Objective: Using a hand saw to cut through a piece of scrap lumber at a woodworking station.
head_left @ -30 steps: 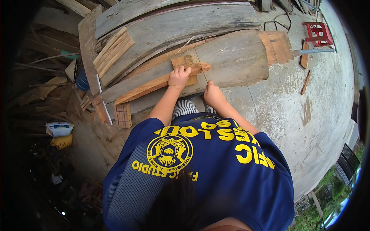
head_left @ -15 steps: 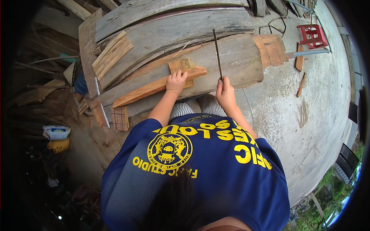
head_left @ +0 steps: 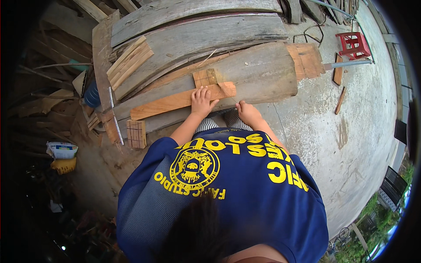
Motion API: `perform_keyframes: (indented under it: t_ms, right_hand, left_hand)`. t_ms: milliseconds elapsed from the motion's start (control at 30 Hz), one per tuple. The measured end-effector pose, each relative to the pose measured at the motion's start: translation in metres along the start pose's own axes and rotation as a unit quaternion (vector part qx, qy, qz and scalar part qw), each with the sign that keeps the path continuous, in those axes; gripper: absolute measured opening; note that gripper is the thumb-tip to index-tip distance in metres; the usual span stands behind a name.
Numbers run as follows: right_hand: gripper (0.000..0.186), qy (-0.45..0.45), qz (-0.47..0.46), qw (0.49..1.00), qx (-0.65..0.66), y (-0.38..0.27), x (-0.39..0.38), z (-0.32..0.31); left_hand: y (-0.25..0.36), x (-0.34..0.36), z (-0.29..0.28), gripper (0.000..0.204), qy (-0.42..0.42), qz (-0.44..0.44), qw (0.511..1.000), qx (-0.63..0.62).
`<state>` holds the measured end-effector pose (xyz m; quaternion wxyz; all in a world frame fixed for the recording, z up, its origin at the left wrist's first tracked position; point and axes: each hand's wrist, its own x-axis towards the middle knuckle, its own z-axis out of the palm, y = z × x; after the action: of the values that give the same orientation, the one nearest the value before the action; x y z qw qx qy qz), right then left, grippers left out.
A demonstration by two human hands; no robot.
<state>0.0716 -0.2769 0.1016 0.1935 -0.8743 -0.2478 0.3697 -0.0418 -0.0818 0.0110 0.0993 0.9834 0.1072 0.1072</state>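
My left hand (head_left: 201, 101) lies on a narrow orange-brown plank (head_left: 162, 104), its fingers stretched across the top and the thumb spread apart toward the right. Under the plank, a shorter wood block (head_left: 205, 78) sticks out on the far side. My right hand (head_left: 249, 114) is closed around the near end of a long, thin, dark blade-like tool (head_left: 226, 90), whose exact kind I cannot make out. That tool slants across the plank's right end, close to my left thumb. The plank rests on a broad weathered grey board (head_left: 267, 70).
Several lighter wood strips (head_left: 129, 62) lie at the left on more grey boards (head_left: 201, 33). A marked wood block (head_left: 136, 134) stands near the left end. Two small wood pieces lie by a red stool (head_left: 353, 45) on the concrete floor (head_left: 315, 127) at right.
My right hand has moved left and nearer to me, bringing the raised tool down across the plank's end. My left hand's fingers have spread out on the plank, which has turned slightly flatter.
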Motion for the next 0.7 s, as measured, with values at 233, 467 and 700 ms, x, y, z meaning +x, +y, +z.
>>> perform_keyframes:
  t_ms: [233, 467, 700]
  right_hand:
    - [0.034, 0.067, -0.042, 0.991, 0.106, 0.012, 0.002, 0.006]
    - [0.033, 0.101, -0.014, 0.987, 0.126, 0.036, 0.012, 0.002]
    - [0.033, 0.1, 0.008, 0.989, 0.107, 0.051, 0.003, -0.006]
  left_hand:
    - [-0.006, -0.003, -0.009, 0.046, -0.089, -0.061, 0.987, -0.117]
    - [0.003, 0.013, -0.022, 0.047, -0.138, -0.019, 0.989, -0.054]
    - [0.004, 0.014, -0.02, 0.045, -0.131, 0.03, 0.991, -0.012]
